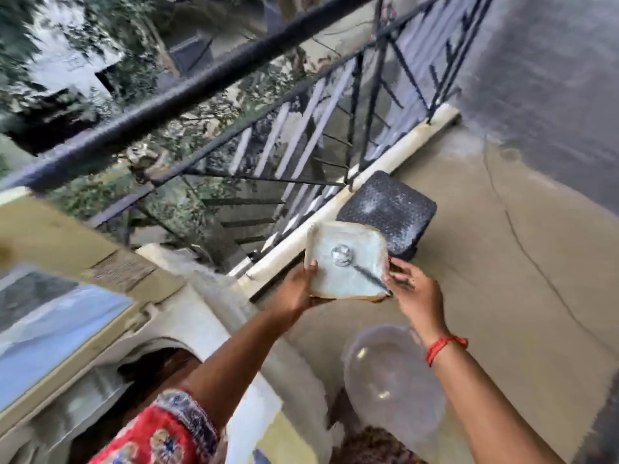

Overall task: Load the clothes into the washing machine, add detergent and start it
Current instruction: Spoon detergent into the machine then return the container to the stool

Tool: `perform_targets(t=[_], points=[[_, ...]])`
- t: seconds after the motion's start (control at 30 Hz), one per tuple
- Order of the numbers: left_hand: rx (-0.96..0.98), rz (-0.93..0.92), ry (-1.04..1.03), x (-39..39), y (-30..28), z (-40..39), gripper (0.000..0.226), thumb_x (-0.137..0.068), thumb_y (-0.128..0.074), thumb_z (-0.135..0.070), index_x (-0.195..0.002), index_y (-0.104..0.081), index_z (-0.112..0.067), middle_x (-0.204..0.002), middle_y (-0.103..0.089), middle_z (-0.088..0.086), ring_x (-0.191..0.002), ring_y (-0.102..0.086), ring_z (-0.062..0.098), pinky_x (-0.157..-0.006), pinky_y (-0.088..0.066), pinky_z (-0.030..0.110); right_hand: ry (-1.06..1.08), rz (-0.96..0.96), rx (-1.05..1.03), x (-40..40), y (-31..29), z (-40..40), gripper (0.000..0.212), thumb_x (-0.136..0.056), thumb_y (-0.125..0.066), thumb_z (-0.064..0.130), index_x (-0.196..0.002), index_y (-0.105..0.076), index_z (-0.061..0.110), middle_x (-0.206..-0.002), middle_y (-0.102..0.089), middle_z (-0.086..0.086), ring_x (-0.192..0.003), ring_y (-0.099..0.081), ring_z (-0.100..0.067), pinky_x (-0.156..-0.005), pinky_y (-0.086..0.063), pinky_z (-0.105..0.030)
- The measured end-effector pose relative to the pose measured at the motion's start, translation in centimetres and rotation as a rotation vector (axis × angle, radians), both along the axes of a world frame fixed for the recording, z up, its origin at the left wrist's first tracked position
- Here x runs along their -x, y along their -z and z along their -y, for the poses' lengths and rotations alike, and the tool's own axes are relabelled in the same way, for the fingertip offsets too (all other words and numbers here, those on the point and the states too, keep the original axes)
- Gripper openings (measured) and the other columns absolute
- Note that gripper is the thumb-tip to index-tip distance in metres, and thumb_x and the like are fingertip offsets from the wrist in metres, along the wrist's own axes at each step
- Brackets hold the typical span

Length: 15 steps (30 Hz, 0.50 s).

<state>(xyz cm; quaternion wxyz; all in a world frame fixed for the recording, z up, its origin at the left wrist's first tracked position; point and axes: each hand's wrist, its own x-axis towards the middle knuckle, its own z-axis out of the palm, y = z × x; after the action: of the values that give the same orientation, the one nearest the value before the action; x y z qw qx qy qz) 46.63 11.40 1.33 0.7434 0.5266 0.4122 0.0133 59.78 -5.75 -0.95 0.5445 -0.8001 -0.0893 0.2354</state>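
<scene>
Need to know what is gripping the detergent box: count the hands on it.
2. The left hand grips the detergent box at its left edge; the right hand holds its right edge.

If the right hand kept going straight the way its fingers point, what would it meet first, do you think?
The right hand already touches the square container held between both hands; beyond it, probably the railing's pale kerb, though depth is unclear.

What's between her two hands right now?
In the head view, a square box of white powder, with a spoon in it, sits between the left hand and right hand.
</scene>
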Motion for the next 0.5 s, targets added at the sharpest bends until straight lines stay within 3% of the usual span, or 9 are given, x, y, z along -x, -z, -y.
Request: perform_targets(t=[0.1,0.2,0.3,0.37,0.4,0.47,0.5], points=[[-0.049,-0.011,0.105,-5.6,1.6,-0.2,0.050,-0.100,-0.041,-0.043,-0.135,-0.045,-0.007,-0.134,-0.053,0.007,-0.114,-0.060,0.020,-0.075,-0.059,0.036,0.107,-0.018,-0.011,-4.0,2.5,0.7,0.035,-0.087,-0.068,0.005,-0.121,-0.062,0.004,-0.096,-0.068,-0.008,-0.064,-0.060,0.018,-0.061,-0.046,-0.003],[-0.197,-0.101,0.175,-10.8,4.5,-0.5,0.060,-0.100,-0.034,-0.049,-0.147,-0.028,-0.013,-0.133,-0.027,-0.010,-0.123,-0.038,0.013,-0.077,-0.059,0.036,0.214,-0.044,-0.009,-7.5,6.1,0.7,0.035,-0.086,-0.069,0.005,-0.120,-0.064,0.002,-0.095,-0.070,-0.009,-0.064,-0.060,0.017,-0.062,-0.047,-0.004],[-0.315,-0.128,0.231,-15.6,9.3,-0.9,0.085,-0.082,-0.032,-0.078,-0.140,-0.036,-0.016,-0.133,-0.036,-0.006,-0.123,-0.045,0.021,-0.081,-0.057,0.052,0.301,-0.047,0.036,-10.8,10.9,0.6,0.033,-0.084,-0.071,0.006,-0.117,-0.067,0.003,-0.092,-0.072,-0.010,-0.063,-0.058,0.019,-0.063,-0.045,-0.003],[-0.311,-0.206,0.233,-18.2,12.5,-0.8,0.067,-0.092,-0.028,-0.063,-0.142,-0.034,-0.019,-0.130,-0.034,-0.007,-0.111,-0.046,0.018,-0.074,-0.058,0.051,0.340,-0.045,0.075,-12.7,14.1,0.3,0.032,-0.084,-0.071,0.005,-0.115,-0.067,0.001,-0.094,-0.071,-0.007,-0.066,-0.058,0.021,-0.068,-0.047,-0.004],[-0.328,-0.235,0.247,-19.5,14.5,-0.9,0.060,-0.097,-0.028,-0.054,-0.146,-0.030,-0.020,-0.129,-0.029,-0.008,-0.111,-0.041,0.016,-0.072,-0.058,0.046,0.356,-0.068,0.088,-13.8,15.8,0.1,0.031,-0.083,-0.072,0.005,-0.114,-0.068,0.002,-0.096,-0.072,-0.007,-0.073,-0.062,0.015,-0.076,-0.052,-0.012],[-0.382,-0.298,0.345,-21.8,19.0,-1.3,0.056,-0.102,-0.038,-0.034,-0.152,-0.018,-0.019,-0.138,-0.026,-0.003,-0.122,-0.033,0.017,-0.085,-0.050,0.038,0.395,-0.123,0.105,-16.0,19.3,-0.4,0.031,-0.082,-0.073,0.008,-0.112,-0.069,0.004,-0.100,-0.074,-0.011,-0.087,-0.069,-0.009,-0.090,-0.055,-0.036],[-0.436,-0.311,0.406,-22.6,20.7,-1.6,0.061,-0.102,-0.043,-0.022,-0.153,-0.010,-0.018,-0.149,-0.022,0.002,-0.133,-0.027,0.025,-0.097,-0.041,0.036,0.398,-0.128,0.118,-16.9,20.6,-0.7,0.030,-0.081,-0.073,0.009,-0.111,-0.070,0.005,-0.101,-0.074,-0.012,-0.091,-0.069,-0.016,-0.091,-0.055,-0.041]])
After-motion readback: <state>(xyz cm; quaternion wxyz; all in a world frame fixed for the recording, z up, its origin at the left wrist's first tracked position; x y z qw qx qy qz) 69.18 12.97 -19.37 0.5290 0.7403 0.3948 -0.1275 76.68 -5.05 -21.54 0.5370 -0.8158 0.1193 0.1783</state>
